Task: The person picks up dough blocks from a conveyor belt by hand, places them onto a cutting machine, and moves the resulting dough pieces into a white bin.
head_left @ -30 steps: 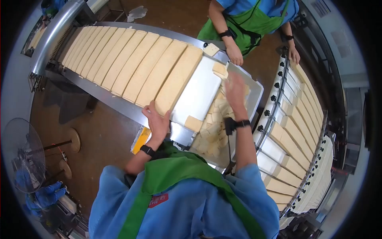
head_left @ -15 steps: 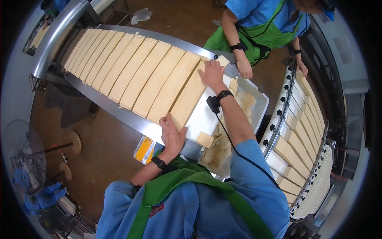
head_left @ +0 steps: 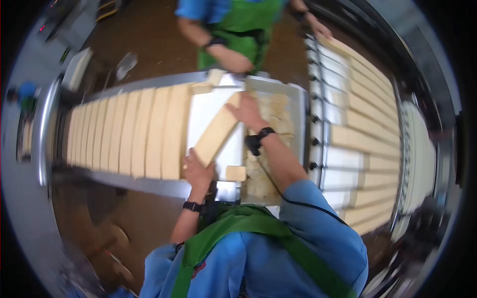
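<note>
A long pale dough strip (head_left: 217, 130) lies slantwise between my hands, over the white surface (head_left: 202, 107) at the conveyor's end. My left hand (head_left: 198, 171) is closed round its near end. At the far end, my right hand (head_left: 247, 113) grips it with the fingers over the top. To the left, a row of similar strips (head_left: 134, 131) lies side by side on the conveyor. A small cut piece (head_left: 235, 173) rests right of my left hand, and more end pieces (head_left: 201, 88) sit at the far edge.
A white bin (head_left: 299, 126) holding several offcuts stands just right of the white surface. Beyond it, a second conveyor (head_left: 343, 161) carries more strips. Across from me, a co-worker in a green apron (head_left: 243, 32) has one hand (head_left: 322, 31) at that conveyor. A cable hangs from my right wrist.
The end strip has come away from the row and turned slantwise, moving right with both my hands. My view has swung round, and the co-worker now appears further left.
</note>
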Demonstrator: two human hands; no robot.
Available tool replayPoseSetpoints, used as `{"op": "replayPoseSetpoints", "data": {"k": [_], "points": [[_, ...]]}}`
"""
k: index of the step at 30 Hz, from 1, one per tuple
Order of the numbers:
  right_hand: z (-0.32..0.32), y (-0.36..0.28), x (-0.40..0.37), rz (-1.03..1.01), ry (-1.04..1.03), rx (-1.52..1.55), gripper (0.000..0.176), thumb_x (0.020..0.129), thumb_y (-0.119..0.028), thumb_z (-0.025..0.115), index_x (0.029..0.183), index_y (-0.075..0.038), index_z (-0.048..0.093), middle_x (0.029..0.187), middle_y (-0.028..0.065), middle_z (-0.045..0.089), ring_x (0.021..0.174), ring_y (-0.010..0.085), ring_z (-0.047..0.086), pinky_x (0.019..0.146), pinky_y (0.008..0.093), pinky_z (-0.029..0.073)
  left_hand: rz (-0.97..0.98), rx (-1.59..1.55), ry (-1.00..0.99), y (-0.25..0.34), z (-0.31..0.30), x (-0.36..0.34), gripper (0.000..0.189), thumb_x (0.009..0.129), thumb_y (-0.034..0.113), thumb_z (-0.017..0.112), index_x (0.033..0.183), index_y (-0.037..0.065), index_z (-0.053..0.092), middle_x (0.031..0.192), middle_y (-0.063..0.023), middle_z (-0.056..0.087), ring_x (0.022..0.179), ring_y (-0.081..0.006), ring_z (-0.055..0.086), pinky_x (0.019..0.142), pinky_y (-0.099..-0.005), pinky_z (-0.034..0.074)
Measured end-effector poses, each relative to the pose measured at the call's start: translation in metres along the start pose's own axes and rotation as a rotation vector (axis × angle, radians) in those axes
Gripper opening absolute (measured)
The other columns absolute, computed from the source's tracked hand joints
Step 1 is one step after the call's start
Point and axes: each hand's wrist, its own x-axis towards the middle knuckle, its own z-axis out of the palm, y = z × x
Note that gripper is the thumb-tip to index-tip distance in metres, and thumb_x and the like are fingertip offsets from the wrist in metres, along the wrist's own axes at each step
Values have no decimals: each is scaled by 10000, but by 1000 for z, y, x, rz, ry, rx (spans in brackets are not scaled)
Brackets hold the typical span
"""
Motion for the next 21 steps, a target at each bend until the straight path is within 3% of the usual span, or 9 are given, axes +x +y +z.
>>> {"op": "replayPoseSetpoints", "data": {"k": [3, 9, 10, 15, 19, 21], "points": [[-26, -13, -48, 57, 141, 45, 581, 801, -367, 732, 1186, 35, 565, 1139, 253, 595, 1061, 420, 580, 953, 480, 451, -50, -40, 28, 24, -21, -7, 857, 693, 201, 843, 1408, 45, 397, 1331, -242, 477, 1207, -426, 501, 1004, -502, 433], [-117, 22, -164, 161, 793, -11, 590, 798, -263, 736, 1243, 41, 496, 1130, 239, 551, 1046, 427, 515, 923, 490, 423, 443, -312, 176, 79, -2, -27, 718, 692, 55, 746, 1364, 72, 493, 1332, -210, 443, 1215, -412, 466, 1024, -479, 396], [-139, 34, -185, 113, 927, -88, 559, 806, -251, 730, 1226, 40, 504, 1109, 237, 551, 1024, 429, 518, 910, 487, 426, 508, -352, 122, 98, -2, -31, 717, 707, 64, 717, 1382, 77, 474, 1328, -210, 442, 1232, -432, 455, 1069, -455, 367], [-227, 119, -271, 373, 1202, -38, 428, 886, -221, 673, 1207, 25, 534, 1041, 218, 571, 986, 407, 551, 870, 486, 447, 923, -193, -21, 221, -6, -65, 772, 685, 54, 758, 1401, 109, 474, 1344, -205, 430, 1169, -438, 461, 965, -472, 442], [-255, 224, -312, 543, 1040, -105, 475, 913, -326, 649, 1226, 16, 545, 1106, 239, 604, 1048, 413, 580, 918, 474, 468, 998, -64, -290, 297, 11, -90, 801, 723, 163, 807, 1426, 116, 427, 1313, -224, 444, 1037, -441, 539, 853, -493, 489], [-258, 266, -319, 700, 755, -220, 522, 908, -381, 645, 1234, 16, 551, 1133, 245, 612, 1057, 413, 591, 951, 502, 447, 1011, 57, -386, 326, 17, -92, 826, 754, 255, 818, 1450, 127, 393, 1317, -232, 445, 995, -422, 585, 813, -501, 502]]}}
